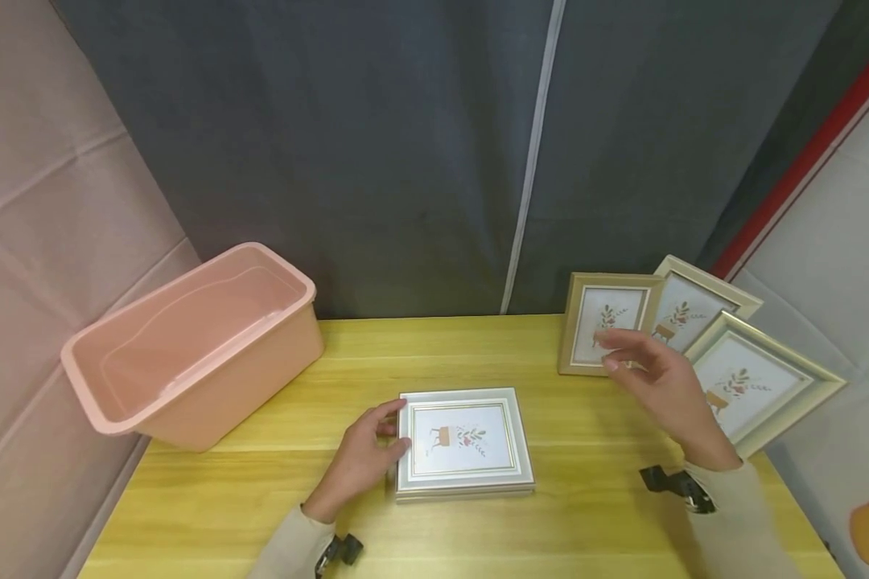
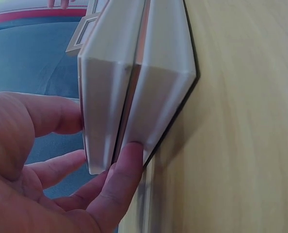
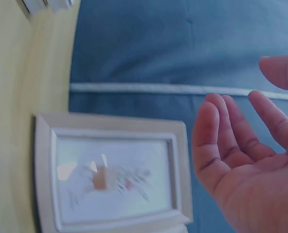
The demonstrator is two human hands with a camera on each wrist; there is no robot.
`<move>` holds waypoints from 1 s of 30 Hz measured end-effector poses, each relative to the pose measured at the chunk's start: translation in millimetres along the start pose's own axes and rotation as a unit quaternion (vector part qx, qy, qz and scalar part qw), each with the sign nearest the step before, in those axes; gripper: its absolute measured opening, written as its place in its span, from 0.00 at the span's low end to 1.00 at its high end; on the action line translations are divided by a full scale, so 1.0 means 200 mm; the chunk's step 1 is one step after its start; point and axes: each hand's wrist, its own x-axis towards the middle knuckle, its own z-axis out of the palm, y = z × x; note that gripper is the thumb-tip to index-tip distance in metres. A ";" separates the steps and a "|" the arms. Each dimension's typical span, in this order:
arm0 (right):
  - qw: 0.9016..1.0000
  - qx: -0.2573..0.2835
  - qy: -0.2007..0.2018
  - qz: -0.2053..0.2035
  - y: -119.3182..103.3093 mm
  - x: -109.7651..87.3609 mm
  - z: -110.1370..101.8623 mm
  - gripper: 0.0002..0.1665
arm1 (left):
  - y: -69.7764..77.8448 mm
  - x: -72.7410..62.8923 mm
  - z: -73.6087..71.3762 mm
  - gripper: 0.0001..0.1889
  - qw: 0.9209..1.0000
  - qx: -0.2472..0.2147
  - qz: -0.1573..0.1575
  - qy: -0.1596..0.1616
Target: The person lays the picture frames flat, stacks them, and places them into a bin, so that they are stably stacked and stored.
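A stack of silver-white picture frames (image 1: 523, 450) lies flat on the table, the top one showing a floral print. My left hand (image 1: 365, 450) grips its left edge, thumb on the top face and fingers against the side. In the left wrist view, two frame edges (image 2: 156, 73) show one above the other, with the left hand's fingers (image 2: 127, 170) touching the lower one. My right hand (image 1: 655, 382) is raised, fingers loosely curved around nothing. Behind it stands a tan picture frame (image 1: 575, 330), its lower part partly hidden. The right wrist view shows this tan frame (image 3: 112, 126) beside the right hand (image 3: 260, 170).
Another cream picture frame (image 1: 746, 301) leans behind the tan one. A champagne-gold frame (image 1: 814, 386) stands at the table's right edge. On the left sits a pink plastic bin (image 1: 239, 386). A dark curtain (image 1: 376, 161) hangs behind the wooden table (image 1: 434, 354).
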 end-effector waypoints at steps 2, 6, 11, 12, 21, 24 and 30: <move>1.000 -0.006 0.016 -0.004 -0.01 0.00 -0.04 0.24 | 0.00 0.00 0.00 0.31 1.000 0.000 -0.001 0.000; 0.999 -0.020 0.041 -0.005 -0.03 -0.02 -0.10 0.24 | 0.00 0.00 -0.01 0.31 1.000 0.002 -0.001 0.001; 0.998 -0.028 0.061 0.012 -0.04 -0.04 -0.17 0.23 | 0.00 0.00 -0.01 0.31 1.000 0.000 -0.003 0.000; 0.997 -0.030 0.066 0.014 -0.05 -0.05 -0.18 0.24 | 0.00 0.00 -0.01 0.31 1.000 -0.001 -0.003 -0.001; 0.991 -0.042 0.127 0.018 -0.06 -0.10 -0.32 0.26 | -0.01 -0.01 -0.01 0.31 1.000 0.004 -0.007 0.001; 0.986 -0.064 0.151 0.035 -0.05 -0.12 -0.36 0.26 | -0.01 -0.02 -0.01 0.31 1.000 0.005 -0.011 0.002; 0.974 -0.082 0.201 0.072 -0.01 -0.13 -0.42 0.26 | -0.01 -0.02 -0.01 0.31 1.000 -0.008 -0.011 0.003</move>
